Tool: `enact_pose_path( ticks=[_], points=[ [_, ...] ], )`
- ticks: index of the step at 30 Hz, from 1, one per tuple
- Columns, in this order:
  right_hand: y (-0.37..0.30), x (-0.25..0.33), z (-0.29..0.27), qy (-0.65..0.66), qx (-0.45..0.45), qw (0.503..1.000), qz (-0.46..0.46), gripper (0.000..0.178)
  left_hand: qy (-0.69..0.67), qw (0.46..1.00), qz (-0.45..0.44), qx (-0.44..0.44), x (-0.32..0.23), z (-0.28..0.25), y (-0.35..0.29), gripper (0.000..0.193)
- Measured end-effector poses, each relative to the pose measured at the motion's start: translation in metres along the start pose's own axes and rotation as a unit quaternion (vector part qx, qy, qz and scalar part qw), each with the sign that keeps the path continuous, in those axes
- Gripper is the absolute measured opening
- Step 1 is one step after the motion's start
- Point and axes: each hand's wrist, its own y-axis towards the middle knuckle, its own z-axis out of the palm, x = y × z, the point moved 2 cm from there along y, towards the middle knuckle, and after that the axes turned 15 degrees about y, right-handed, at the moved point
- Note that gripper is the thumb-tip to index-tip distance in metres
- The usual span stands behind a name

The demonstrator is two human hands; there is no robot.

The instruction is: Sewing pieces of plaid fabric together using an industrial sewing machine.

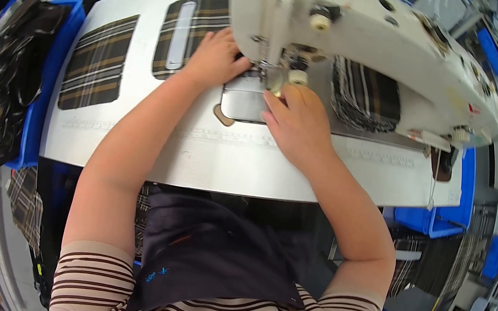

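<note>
A white sewing machine [363,26] stands over the table, its needle and presser foot [264,74] coming down above a metal plate [245,102]. My left hand [216,59] lies palm down with fingers stretched, beside the presser foot and partly over a dark plaid fabric piece [170,30]. On that piece rests a pale narrow strip [181,35]. To the right of the needle, my right hand [299,124] has its fingers bent inward, close to a light round part [297,76] of the machine. Whatever is between those fingertips is too small to make out.
Another plaid piece [100,63] lies at the left of the white table [214,169]. Under the machine arm sits a stack of plaid pieces [365,96]. A blue bin [62,85] at the left holds dark cloth bundles [12,76]; another blue bin [467,192] stands at the right.
</note>
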Motion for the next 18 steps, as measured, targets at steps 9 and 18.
enact_pose_path(
  ticks=[9, 18],
  points=[
    [-0.015, 0.008, -0.007, 0.009, -0.044, 0.999, -0.024, 0.028, -0.044, 0.998, -0.022, 0.024, -0.003, 0.0, 0.003, 0.032],
    [-0.088, 0.106, 0.018, 0.134, -0.139, 0.961, -0.199, 0.033, 0.027, 0.998, -0.04, 0.051, 0.006, 0.012, 0.007, 0.042]
  ],
)
